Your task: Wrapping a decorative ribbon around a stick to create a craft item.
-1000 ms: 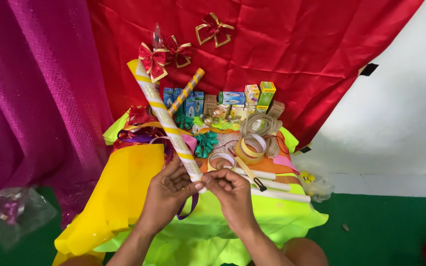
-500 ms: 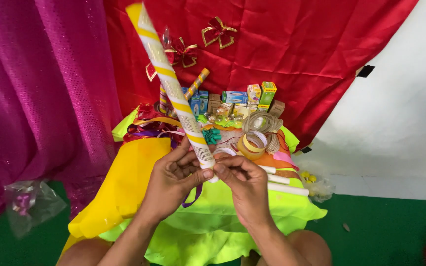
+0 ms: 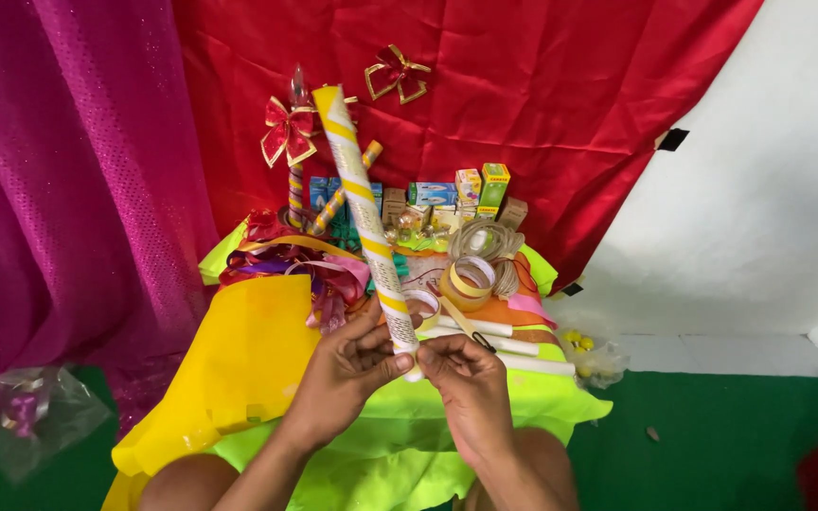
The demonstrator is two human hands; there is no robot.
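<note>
Item: white stick wrapped in yellow ribbon (image 3: 364, 206), held tilted, its lower end gripped by the left hand (image 3: 347, 371), its top rising up and away from both hands. Right hand (image 3: 466, 378) pinches the stick's bottom tip, touching the left thumb. Beyond the hands: tape rolls (image 3: 467, 282), white rods (image 3: 508, 339). Left of the left hand: yellow sheet (image 3: 239, 364).

A red satin cloth (image 3: 542, 104) hangs across the back, with a glittery magenta curtain (image 3: 68, 180) filling the left of the frame. A white wall (image 3: 769, 208) shows at upper right. The floor (image 3: 731, 445) is green, perhaps carpet. Light is even.
</note>
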